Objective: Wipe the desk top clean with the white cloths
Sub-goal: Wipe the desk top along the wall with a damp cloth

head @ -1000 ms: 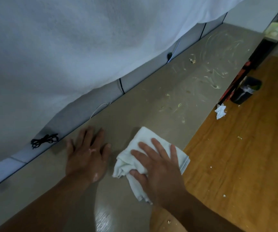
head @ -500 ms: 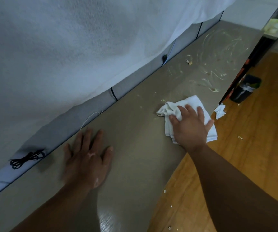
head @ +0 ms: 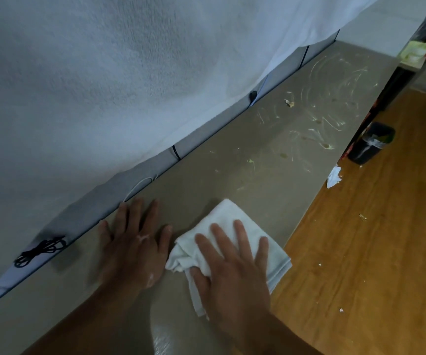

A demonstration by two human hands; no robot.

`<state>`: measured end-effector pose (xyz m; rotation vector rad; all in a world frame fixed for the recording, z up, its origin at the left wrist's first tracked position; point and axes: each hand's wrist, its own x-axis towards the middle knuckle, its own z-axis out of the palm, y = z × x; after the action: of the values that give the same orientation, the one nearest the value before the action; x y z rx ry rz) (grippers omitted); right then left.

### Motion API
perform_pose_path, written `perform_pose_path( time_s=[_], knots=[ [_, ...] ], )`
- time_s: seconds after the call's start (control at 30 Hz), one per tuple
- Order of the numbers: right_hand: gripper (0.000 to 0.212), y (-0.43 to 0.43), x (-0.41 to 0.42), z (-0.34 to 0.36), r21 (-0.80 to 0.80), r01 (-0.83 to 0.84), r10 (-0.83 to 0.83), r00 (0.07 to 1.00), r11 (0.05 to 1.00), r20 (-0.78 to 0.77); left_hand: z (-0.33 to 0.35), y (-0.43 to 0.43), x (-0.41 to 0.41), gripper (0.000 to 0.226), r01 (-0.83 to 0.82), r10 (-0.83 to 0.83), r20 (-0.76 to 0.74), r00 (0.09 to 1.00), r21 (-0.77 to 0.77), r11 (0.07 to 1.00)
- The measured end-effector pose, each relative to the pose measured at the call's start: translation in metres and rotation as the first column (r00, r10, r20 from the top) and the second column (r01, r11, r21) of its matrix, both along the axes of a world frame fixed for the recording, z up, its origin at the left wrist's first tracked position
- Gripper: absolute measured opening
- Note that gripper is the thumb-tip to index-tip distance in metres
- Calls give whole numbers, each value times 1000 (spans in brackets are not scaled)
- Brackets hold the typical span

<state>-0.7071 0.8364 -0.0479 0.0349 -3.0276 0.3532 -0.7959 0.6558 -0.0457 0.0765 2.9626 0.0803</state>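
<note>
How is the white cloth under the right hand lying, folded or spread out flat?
Folded. The white cloth shows layered edges and a bunched corner beneath the right hand pressing it.

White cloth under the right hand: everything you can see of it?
The white cloth looks like soft, slightly fluffy fabric, folded into a rough square, its left side bunched into creases. It lies flat on the desk top, its right corner at the front edge. The right hand presses on it with straight, spread fingers, the thumb against the bunched part.
</note>
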Motion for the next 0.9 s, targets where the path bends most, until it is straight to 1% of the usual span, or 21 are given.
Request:
perform_pose_path(
  time_s=[0.13,0.2,0.3,0.37,0.47,0.6,0.7,0.8,0.9],
  knots=[
    [54,25,-20,4,-27,-136,137,990,990,46,0,-2,1,84,5,-5,4,1000,6,1000],
    [56,34,-34,7,-51,-157,160,986,986,56,0,-1,0,83,5,-5,7,1000,12,1000],
    [64,47,-62,13,-84,-121,130,984,989,119,-1,-2,0,82,3,-3,10,1000,21,1000],
    [63,57,-78,15,-90,-93,106,983,992,147,-2,-3,0,82,0,-1,11,1000,11,1000],
    [58,72,-98,14,-68,-52,61,989,996,133,-1,-4,0,80,3,-3,17,1000,-12,1000],
    [57,84,-120,13,-70,72,-62,989,995,132,-1,-4,-1,68,-5,5,20,1000,-6,1000],
    [54,77,-120,15,-85,147,-137,984,986,115,-1,-4,-1,68,-4,4,14,1000,-11,1000],
    [54,67,-107,18,-84,152,-141,982,985,124,3,-4,0,68,-1,1,24,1000,-13,1000],
    [59,59,-78,16,-72,97,-91,992,993,82,4,-4,1,65,3,-4,27,1000,13,1000]
  ],
)
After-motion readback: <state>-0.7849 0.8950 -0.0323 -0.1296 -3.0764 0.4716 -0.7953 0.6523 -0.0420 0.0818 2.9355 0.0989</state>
